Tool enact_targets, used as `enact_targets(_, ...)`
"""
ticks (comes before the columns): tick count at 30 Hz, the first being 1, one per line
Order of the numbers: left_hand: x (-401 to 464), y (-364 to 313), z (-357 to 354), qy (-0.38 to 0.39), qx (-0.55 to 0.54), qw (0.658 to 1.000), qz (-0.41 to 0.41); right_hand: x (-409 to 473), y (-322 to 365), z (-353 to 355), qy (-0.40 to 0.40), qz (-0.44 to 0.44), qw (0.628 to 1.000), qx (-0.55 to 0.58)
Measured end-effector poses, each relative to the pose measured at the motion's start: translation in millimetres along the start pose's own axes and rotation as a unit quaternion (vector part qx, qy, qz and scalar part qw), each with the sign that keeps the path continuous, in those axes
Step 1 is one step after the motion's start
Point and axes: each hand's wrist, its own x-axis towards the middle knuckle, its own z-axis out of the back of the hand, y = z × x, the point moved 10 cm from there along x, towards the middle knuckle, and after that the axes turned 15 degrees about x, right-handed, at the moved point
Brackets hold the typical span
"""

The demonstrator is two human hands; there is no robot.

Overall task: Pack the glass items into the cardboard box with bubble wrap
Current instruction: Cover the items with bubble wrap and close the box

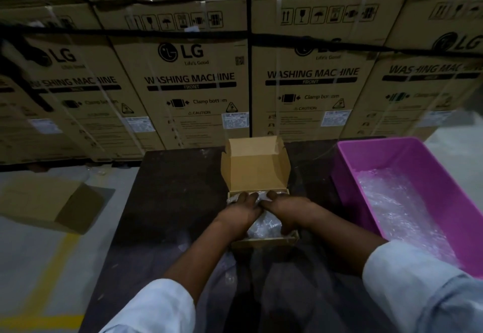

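Observation:
A small cardboard box (254, 165) stands on the dark table (170, 202) with its lid flap raised at the back. Inside lies a bundle of clear bubble wrap (264, 225); any glass in it is hidden. My left hand (239, 211) lies on top of the wrap at the box's left side, fingers stretched forward and pressing down. My right hand (285, 208) presses on the wrap at the right side, fingers flat and pointing left, fingertips meeting the left hand's.
A pink plastic tub (392, 155) holding loose bubble wrap (397, 210) stands at the table's right. An open cardboard carton (49, 207) lies on the floor at left. Stacked washing-machine cartons (188, 84) wall off the back. More clear wrap (235, 275) lies on the table near me.

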Motion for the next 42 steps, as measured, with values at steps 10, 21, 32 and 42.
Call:
enact_targets(10, 3, -3, -7, 0.004, -0.038, 0.999, 0.004, 9, 1, -6, -0.046, -0.032, 0.998, -0.023)
enact_targets(21, -4, 1, -1, -0.005, -0.057, 0.998, -0.004, 15, -1, -11, -0.073, -0.027, 0.997, -0.015)
enact_targets(32, -10, 0, 7, -0.022, -0.018, 0.999, -0.029, 10, -2, -17, -0.108, -0.061, 0.992, -0.037)
enact_targets(42, -7, -2, -4, 0.005, -0.033, 0.999, -0.042, 5, -5, -20, -0.076, -0.058, 0.995, -0.009)
